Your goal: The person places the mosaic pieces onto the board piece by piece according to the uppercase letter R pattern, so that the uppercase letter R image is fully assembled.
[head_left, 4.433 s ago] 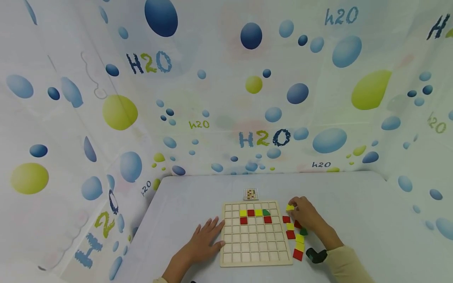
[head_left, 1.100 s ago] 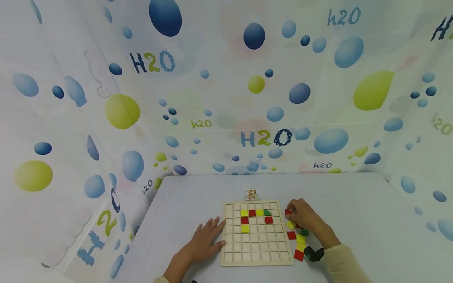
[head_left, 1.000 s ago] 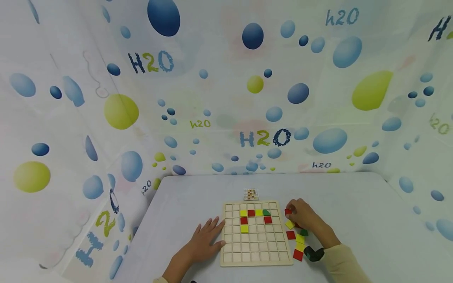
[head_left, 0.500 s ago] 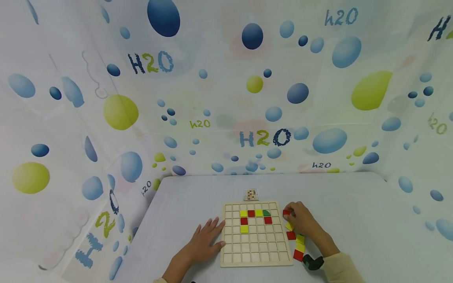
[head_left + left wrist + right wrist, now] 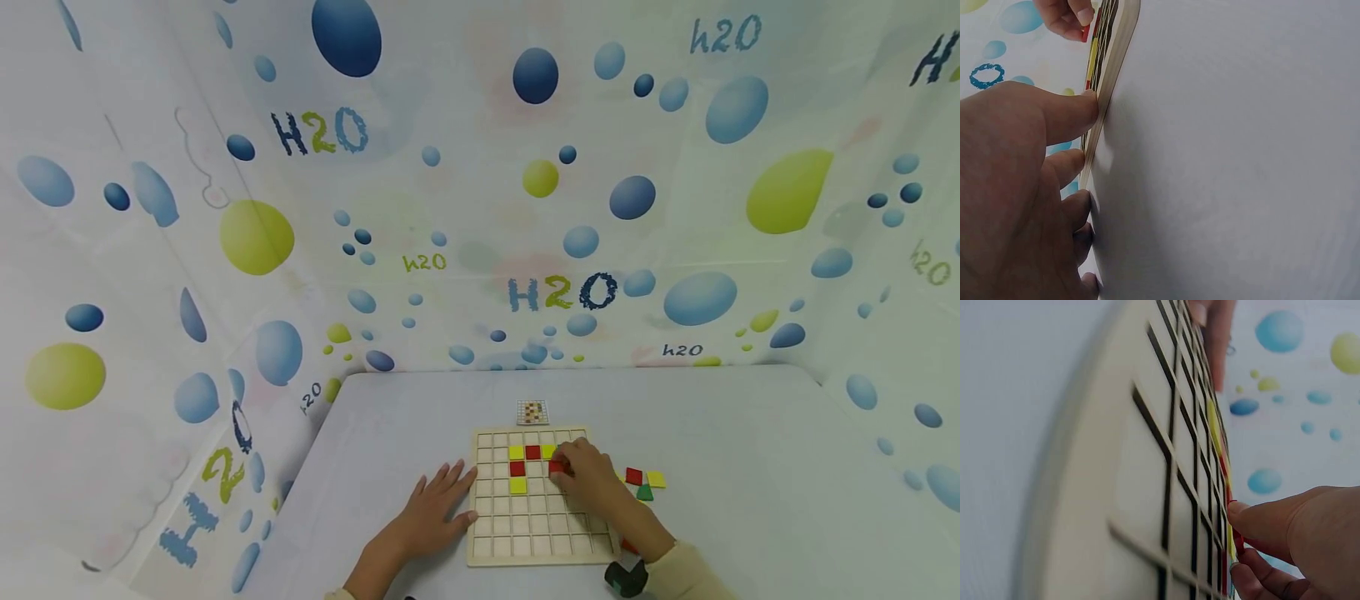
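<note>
right hand (image 5: pixel 585 473) pinches red tile (image 5: pixel 556 467), partly hiding board (image 5: pixel 521 525); left hand (image 5: pixel 435 510), fingers (image 5: pixel 453 481) spread, touches rim (image 5: pixel 472 500); card (image 5: pixel 532 412) behind, loose tiles (image 5: pixel 633 476) right.

One gridded board (image 5: pixel 537 523), one card (image 5: pixel 532 412), two hands (image 5: pixel 433 512), three yellow tiles (image 5: pixel 517 486) on the board, one red tile (image 5: pixel 555 467) between right fingers (image 5: pixel 1269 524)

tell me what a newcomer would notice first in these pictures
Probably the white H2O-printed curtain, dotted in blue and lime green, filling most of the head view above the table. Next would come the red and yellow tiles toward the far side of the pale wooden grid board. Then the right grip, pinching a red tile over that board.
</note>
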Motion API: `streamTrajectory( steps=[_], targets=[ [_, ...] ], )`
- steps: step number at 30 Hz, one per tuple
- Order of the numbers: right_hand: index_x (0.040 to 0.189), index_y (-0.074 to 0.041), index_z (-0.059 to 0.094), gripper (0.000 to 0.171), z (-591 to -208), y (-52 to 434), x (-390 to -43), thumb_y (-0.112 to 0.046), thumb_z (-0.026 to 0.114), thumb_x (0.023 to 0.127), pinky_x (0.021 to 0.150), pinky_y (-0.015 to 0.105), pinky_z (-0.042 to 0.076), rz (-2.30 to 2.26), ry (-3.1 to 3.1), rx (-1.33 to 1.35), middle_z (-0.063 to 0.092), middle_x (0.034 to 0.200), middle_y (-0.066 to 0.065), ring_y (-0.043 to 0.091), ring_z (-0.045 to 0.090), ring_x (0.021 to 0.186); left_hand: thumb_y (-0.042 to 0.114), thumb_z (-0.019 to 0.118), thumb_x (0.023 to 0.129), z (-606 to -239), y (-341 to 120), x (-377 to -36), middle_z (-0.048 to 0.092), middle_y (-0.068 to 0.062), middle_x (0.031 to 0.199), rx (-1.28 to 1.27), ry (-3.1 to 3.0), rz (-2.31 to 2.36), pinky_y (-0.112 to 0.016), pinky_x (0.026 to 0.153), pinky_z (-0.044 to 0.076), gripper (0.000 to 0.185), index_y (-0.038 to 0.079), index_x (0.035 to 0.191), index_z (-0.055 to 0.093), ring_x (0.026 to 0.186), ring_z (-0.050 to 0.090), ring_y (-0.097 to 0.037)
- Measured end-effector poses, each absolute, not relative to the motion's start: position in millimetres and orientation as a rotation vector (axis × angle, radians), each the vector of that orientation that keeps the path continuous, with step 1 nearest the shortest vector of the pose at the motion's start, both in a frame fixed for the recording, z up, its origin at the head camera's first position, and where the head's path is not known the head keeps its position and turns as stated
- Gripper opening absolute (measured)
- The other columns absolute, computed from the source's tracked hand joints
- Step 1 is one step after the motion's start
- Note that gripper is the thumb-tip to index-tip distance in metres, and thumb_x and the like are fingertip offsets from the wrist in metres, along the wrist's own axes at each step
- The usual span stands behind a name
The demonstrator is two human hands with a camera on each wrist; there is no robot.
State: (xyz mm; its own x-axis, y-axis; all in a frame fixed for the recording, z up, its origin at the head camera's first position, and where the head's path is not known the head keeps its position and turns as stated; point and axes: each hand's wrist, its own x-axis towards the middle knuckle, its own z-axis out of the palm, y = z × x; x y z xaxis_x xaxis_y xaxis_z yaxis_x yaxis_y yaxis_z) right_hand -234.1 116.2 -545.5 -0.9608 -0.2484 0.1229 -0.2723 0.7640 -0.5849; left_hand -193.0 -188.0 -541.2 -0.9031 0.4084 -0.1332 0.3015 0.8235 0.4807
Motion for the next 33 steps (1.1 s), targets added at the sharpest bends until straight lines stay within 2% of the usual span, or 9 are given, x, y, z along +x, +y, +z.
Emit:
streamTrajectory(
  steps=[3,8,16,25,33],
  targets=[
    [0.104,-0.014,0.071,0.020,-548.3,102.2,-227.5,-0.018,0.085,0.091,0.077,0.040,0.042,0.919,-2.906,0.497,0.059,0.095,-0.001,0.016,0.053,0.087,0.048,0.059,0.105,-541.4,-187.8,-192.9,0.029,-0.014,0.173,0.545,2.776,0.676,-0.074,0.124,0.013,0.071,0.016,0.165,0.039,0.160,0.023,-0.043],
    [0.102,-0.015,0.069,0.022,-551.4,89.4,-223.5,-0.015,0.086,0.088,0.077,0.043,0.044,0.883,-2.877,0.561,0.062,0.095,0.000,0.018,0.058,0.089,0.049,0.059,0.105,-543.8,-188.0,-192.9,0.029,-0.014,0.173,0.542,2.771,0.690,-0.074,0.124,0.013,0.071,0.017,0.165,0.039,0.160,0.023,-0.043],
    [0.090,-0.019,0.069,0.016,-549.3,88.6,-225.9,-0.014,0.083,0.091,0.070,0.033,0.038,0.911,-2.849,0.712,0.058,0.091,-0.004,0.016,0.055,0.089,0.050,0.059,0.105,-547.0,-189.3,-193.2,0.029,-0.014,0.173,0.543,2.774,0.693,-0.074,0.124,0.013,0.071,0.017,0.165,0.039,0.161,0.022,-0.043],
    [0.095,-0.022,0.071,0.009,-546.0,99.8,-231.0,-0.018,0.079,0.097,0.082,0.035,0.044,0.968,-2.918,0.879,0.060,0.101,-0.008,0.013,0.050,0.095,0.049,0.059,0.105,-543.6,-189.8,-193.8,0.028,-0.015,0.173,0.552,2.767,0.697,-0.074,0.124,0.013,0.071,0.016,0.165,0.038,0.160,0.022,-0.044],
    [0.100,-0.023,0.074,0.006,-544.1,110.2,-230.9,-0.019,0.078,0.098,0.085,0.033,0.052,1.024,-2.901,0.907,0.063,0.106,-0.009,0.012,0.055,0.097,0.051,0.057,0.106,-547.0,-191.0,-197.0,0.028,-0.015,0.173,0.566,2.760,0.704,-0.075,0.124,0.012,0.071,0.017,0.165,0.038,0.160,0.021,-0.045]
  ],
)
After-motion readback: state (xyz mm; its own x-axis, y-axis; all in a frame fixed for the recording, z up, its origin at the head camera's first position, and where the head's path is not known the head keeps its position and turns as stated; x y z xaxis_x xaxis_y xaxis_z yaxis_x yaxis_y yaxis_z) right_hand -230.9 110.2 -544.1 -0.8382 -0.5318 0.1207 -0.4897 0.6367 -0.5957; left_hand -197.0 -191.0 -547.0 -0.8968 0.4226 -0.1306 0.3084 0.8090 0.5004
